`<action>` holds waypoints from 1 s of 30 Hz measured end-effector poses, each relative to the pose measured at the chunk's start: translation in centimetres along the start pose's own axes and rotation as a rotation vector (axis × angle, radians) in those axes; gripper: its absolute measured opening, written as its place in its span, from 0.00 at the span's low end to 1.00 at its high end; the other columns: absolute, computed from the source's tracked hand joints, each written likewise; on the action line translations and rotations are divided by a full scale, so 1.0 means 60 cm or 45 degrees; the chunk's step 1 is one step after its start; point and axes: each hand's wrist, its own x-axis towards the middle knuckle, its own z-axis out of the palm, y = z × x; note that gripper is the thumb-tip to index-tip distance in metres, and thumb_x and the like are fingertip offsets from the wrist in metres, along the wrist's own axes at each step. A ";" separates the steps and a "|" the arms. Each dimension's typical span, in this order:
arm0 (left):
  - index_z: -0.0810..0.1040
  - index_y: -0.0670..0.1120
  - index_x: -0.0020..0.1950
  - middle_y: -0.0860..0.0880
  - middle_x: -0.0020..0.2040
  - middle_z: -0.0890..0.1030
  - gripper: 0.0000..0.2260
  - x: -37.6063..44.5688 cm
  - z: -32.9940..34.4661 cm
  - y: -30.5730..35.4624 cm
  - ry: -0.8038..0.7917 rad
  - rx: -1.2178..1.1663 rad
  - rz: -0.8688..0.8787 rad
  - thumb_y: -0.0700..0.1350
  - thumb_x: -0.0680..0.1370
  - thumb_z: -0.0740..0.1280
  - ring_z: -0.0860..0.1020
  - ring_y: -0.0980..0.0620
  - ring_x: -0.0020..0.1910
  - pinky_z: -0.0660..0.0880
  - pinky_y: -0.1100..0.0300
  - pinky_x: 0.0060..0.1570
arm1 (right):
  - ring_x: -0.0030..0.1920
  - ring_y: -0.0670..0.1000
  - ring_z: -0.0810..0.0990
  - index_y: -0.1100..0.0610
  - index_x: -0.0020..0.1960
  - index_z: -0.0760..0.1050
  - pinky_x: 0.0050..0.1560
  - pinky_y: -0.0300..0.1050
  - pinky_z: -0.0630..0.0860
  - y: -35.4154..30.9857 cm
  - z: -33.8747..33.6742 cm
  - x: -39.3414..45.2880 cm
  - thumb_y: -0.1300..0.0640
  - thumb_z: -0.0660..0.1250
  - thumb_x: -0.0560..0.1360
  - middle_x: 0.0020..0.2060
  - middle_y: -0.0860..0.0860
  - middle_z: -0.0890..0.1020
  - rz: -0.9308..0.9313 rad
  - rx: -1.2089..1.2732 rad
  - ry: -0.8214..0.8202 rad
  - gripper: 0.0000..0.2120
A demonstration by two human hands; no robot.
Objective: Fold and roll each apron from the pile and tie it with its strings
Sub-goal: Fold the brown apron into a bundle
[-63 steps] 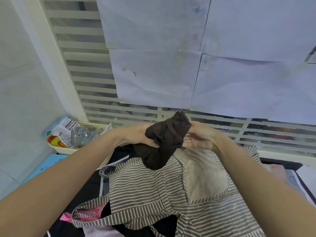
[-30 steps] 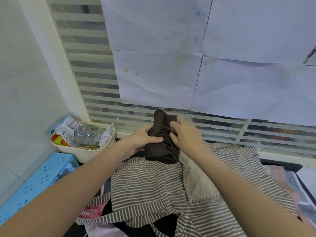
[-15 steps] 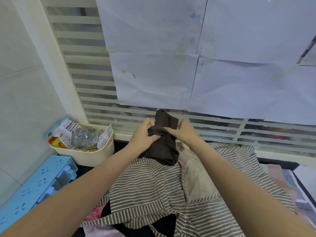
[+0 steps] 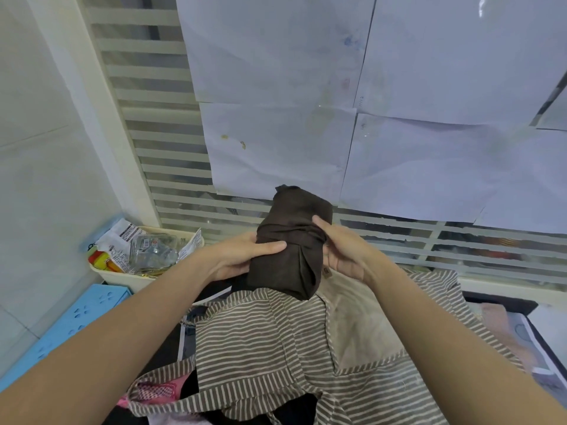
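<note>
Brown apron roll (image 4: 291,240) held upright above the striped apron (image 4: 276,348); left hand (image 4: 242,256) grips its side, thumb pressing the string band; right hand (image 4: 343,250) curls round the other side; keep tension while knotting; cream basket (image 4: 122,276) left of roll, papered window (image 4: 306,102) behind.

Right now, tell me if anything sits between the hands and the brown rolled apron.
Nothing visible does. The left hand and right hand already hold the brown rolled apron directly, one on each side at its tied string band. The striped apron lies below, not between.
</note>
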 end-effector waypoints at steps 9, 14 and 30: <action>0.75 0.47 0.53 0.51 0.45 0.78 0.13 0.011 0.012 0.015 0.502 0.145 0.253 0.41 0.71 0.74 0.76 0.58 0.40 0.71 0.66 0.35 | 0.41 0.49 0.78 0.59 0.60 0.73 0.35 0.41 0.76 -0.021 0.060 0.022 0.51 0.68 0.75 0.44 0.51 0.79 0.101 -0.428 0.274 0.17; 0.73 0.47 0.64 0.47 0.57 0.80 0.24 0.000 -0.005 0.030 0.292 -0.038 0.205 0.44 0.69 0.74 0.80 0.52 0.51 0.77 0.60 0.48 | 0.41 0.50 0.80 0.63 0.52 0.75 0.45 0.44 0.80 -0.028 0.036 0.025 0.63 0.66 0.77 0.44 0.55 0.81 -0.005 -0.264 0.234 0.06; 0.73 0.44 0.51 0.48 0.47 0.81 0.11 0.023 -0.014 0.029 0.485 0.122 0.170 0.46 0.74 0.71 0.79 0.54 0.40 0.74 0.69 0.30 | 0.49 0.52 0.83 0.65 0.62 0.72 0.47 0.42 0.81 -0.029 -0.004 0.017 0.77 0.59 0.74 0.53 0.56 0.81 0.019 -0.186 -0.167 0.19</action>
